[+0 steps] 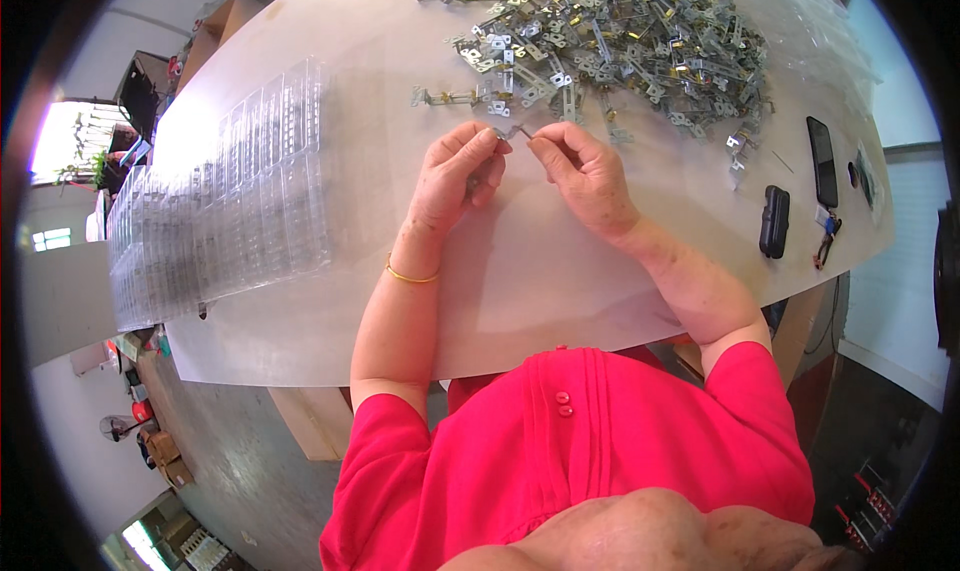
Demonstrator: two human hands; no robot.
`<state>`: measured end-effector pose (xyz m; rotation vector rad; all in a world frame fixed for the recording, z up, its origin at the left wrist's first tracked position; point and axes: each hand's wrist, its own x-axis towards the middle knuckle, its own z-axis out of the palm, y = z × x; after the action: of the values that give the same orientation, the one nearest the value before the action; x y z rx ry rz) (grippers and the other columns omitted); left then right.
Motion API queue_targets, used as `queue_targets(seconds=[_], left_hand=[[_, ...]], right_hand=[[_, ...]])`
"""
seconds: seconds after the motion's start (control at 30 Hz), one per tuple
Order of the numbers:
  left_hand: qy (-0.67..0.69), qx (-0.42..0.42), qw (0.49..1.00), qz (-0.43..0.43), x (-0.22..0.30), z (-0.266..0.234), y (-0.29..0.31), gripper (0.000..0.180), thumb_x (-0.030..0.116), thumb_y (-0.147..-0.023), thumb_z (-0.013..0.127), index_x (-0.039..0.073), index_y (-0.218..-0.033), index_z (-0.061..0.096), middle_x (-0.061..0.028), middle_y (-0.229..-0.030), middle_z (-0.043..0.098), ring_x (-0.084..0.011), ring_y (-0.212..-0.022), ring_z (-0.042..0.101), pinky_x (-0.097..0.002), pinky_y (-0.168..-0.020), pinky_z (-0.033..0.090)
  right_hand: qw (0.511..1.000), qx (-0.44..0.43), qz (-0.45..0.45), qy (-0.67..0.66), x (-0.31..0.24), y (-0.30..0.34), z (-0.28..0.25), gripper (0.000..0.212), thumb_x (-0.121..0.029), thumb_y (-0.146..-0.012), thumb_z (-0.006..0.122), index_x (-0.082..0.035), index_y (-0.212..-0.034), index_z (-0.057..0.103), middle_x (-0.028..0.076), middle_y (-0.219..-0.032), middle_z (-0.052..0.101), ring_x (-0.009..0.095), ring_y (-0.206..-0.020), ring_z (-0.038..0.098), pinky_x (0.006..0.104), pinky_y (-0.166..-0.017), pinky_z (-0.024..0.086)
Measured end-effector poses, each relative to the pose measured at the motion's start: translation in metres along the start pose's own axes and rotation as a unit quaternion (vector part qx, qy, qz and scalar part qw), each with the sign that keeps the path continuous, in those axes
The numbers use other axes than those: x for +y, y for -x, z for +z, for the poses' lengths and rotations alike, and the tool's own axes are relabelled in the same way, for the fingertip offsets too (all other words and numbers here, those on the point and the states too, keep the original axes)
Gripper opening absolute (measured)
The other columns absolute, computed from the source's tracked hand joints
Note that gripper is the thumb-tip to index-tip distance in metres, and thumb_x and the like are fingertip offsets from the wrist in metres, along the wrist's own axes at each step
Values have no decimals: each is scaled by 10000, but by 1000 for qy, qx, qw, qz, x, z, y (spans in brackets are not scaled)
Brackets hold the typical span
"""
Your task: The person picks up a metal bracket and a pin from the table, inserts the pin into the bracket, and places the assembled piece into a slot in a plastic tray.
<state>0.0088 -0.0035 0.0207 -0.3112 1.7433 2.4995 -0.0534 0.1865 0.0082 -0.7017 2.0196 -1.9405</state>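
Note:
Close together over the middle of the table (480, 311), my two hands pinch at small metal parts. My left hand (460, 176) is closed, thumb against forefinger, on a little metal piece that is mostly hidden by the fingers. Between thumb and forefinger, my right hand (585, 176) grips a thin dark metal piece (522, 131) whose tip points toward the left fingertips. Whether the two parts touch is too small to tell. Just beyond the hands spreads a large heap of silvery and brass-coloured metal brackets (630, 51). One bracket (450, 97) lies at the heap's left edge.
Stacked clear plastic trays (240, 186) cover the table's left side. At the right lie a black phone (822, 161), a dark oblong case (774, 221), keys (828, 236) and a thin pin (783, 161). Clear plastic sheeting (810, 31) rests at the far right.

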Motion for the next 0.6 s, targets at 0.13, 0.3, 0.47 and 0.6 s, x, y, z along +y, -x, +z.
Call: queue_targets(seconds=[0.13,0.3,0.47,0.6], left_hand=[[-37,-8,999,20,0,0,1,267,277,-1024,569,34,-952,651,-17,-648,572,-68,-490,433,-215,-457,319],[-117,-27,992,34,-4,1,2,261,270,-1026,589,29,-942,645,11,-641,537,-51,-504,415,-213,-460,306],[-185,-40,981,43,-6,2,3,238,257,-1014,619,35,-935,653,31,-659,540,-32,-536,414,-211,-477,303],[-182,-46,981,40,-3,9,4,230,256,-965,684,29,-932,663,23,-700,574,-37,-593,468,-214,-521,351]], right_hand=[[1000,3,-5,29,1,-1,-2,91,-120,-975,670,-32,-994,668,-59,-734,578,21,-657,460,217,-570,404],[999,-24,30,-15,-4,-1,-3,108,-102,-1005,597,-34,-1072,648,-33,-778,596,41,-671,501,221,-591,435],[982,-55,106,-144,-2,-1,-4,166,-100,-1026,517,-44,-1144,618,2,-828,606,66,-702,557,224,-628,480],[974,-84,132,-164,-9,-3,-10,149,-134,-1011,559,-52,-1112,632,-12,-869,615,58,-735,564,219,-664,486]])
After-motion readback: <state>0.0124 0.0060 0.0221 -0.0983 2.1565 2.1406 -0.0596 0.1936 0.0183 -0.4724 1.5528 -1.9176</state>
